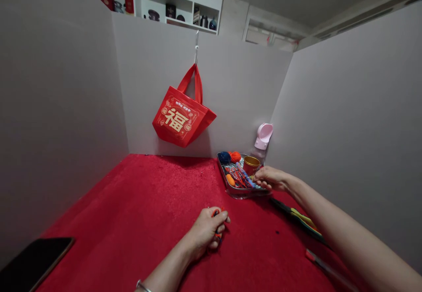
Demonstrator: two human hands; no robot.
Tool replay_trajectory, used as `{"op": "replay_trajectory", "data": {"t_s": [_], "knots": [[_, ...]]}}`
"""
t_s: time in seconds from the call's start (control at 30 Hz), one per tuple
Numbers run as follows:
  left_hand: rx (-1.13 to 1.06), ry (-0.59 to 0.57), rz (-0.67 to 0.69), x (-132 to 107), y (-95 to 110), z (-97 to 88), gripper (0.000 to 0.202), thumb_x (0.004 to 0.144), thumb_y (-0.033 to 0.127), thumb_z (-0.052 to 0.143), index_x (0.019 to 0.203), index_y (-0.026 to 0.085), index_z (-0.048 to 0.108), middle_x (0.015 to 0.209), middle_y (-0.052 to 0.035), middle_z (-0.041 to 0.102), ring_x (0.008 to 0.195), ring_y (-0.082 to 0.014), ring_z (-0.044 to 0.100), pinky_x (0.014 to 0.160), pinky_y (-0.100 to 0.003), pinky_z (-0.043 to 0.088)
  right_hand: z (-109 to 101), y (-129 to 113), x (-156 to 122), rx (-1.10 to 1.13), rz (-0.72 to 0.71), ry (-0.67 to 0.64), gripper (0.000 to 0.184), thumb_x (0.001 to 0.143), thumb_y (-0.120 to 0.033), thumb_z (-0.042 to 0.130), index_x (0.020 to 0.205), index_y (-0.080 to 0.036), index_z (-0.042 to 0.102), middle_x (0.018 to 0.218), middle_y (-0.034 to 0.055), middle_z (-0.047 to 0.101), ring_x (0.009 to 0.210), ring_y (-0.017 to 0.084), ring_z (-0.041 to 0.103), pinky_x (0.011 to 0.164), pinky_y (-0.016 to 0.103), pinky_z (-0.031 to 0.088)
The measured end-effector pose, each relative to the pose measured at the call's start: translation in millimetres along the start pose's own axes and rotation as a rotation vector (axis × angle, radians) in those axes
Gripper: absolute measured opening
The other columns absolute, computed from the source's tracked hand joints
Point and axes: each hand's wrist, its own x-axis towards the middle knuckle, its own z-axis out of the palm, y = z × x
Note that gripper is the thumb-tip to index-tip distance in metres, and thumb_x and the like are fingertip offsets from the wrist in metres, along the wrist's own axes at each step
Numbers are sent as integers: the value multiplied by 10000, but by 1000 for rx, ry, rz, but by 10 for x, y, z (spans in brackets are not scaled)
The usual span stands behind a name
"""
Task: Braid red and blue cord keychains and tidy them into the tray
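Observation:
My left hand (207,230) is closed around a small bundle of orange and dark blue yarn (217,235), just above the red cloth. My right hand (272,177) reaches over the right edge of a metal tray (242,192). Its fingers are pinched together beside a red cup with a gold inside (251,163); what they hold, if anything, is too small to make out. In the tray lie a dark blue yarn ball (224,157), an orange yarn ball (235,156), an orange oval piece (230,180), a bluish-purple strip (244,175) and tangled red and dark strands.
A red cloth (158,204) covers the table between grey panels. A red bag (184,116) hangs on the back panel, a pink holder (264,136) at the right corner. A dark flat device (33,263) lies front left. Yellow-and-black scissors-like handles (301,218) and a red-tipped pen-like stick (310,255) lie right.

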Motion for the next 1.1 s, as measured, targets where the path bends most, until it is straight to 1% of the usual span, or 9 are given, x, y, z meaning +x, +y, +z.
{"op": "replay_trajectory", "data": {"t_s": [0.13, 0.33, 0.43, 0.6, 0.7, 0.83, 0.97, 1.1], "knots": [[-7, -12, 7, 6, -18, -4, 332, 733, 501, 531, 731, 176, 465, 444, 110, 290, 336, -25, 172, 337, -175, 89, -54, 100, -43, 121, 66, -61, 97, 592, -177, 471, 500, -146, 476, 451, -27, 431, 372, 34, 318, 330, 144, 228], [-10, -11, -8, 13, -17, -12, 336, 725, 502, 538, 739, 174, 470, 449, 112, 293, 333, -18, 170, 346, -168, 90, -126, 251, -138, 229, 76, -46, 74, 578, -198, 507, 535, -138, 506, 473, -21, 465, 365, 24, 321, 319, 139, 204], [-4, -5, -13, 1, -4, -8, 338, 720, 505, 538, 738, 174, 470, 451, 111, 296, 332, -18, 178, 345, -166, 95, -154, 262, -175, 257, 72, -43, 82, 563, -216, 523, 551, -135, 514, 476, -26, 458, 361, 21, 316, 319, 144, 186], [-8, 0, -11, -4, 8, 4, 321, 719, 488, 538, 733, 174, 473, 453, 108, 293, 335, -22, 182, 340, -168, 96, -226, 253, -319, 276, 59, -47, 138, 554, -265, 564, 599, -138, 536, 465, -50, 416, 362, 19, 282, 327, 159, 159], [-5, -1, -11, 4, -1, 5, 318, 722, 487, 535, 735, 175, 475, 453, 108, 291, 338, -22, 176, 343, -168, 94, -234, 278, -344, 268, 57, -28, 157, 558, -286, 565, 612, -141, 539, 483, -46, 426, 372, 24, 287, 331, 167, 159], [-2, -4, -5, 10, -13, -2, 322, 722, 491, 536, 739, 176, 473, 451, 109, 295, 337, -21, 178, 346, -165, 98, -180, 292, -214, 230, 65, -13, 107, 558, -247, 525, 583, -143, 525, 491, -34, 446, 380, 31, 313, 339, 164, 187], [0, -6, -2, 3, -4, -4, 321, 728, 493, 529, 739, 178, 471, 451, 108, 296, 339, -23, 176, 341, -164, 101, -127, 205, -26, 156, 66, 7, 55, 567, -183, 471, 549, -145, 506, 460, -39, 425, 376, 34, 312, 344, 156, 216], [4, 2, -10, -4, 7, 0, 317, 730, 489, 524, 741, 176, 477, 458, 103, 297, 343, -27, 185, 334, -167, 99, -77, 93, 149, 28, 60, 38, 121, 608, -152, 456, 487, -155, 460, 433, -36, 405, 371, 41, 315, 347, 166, 257]]}}
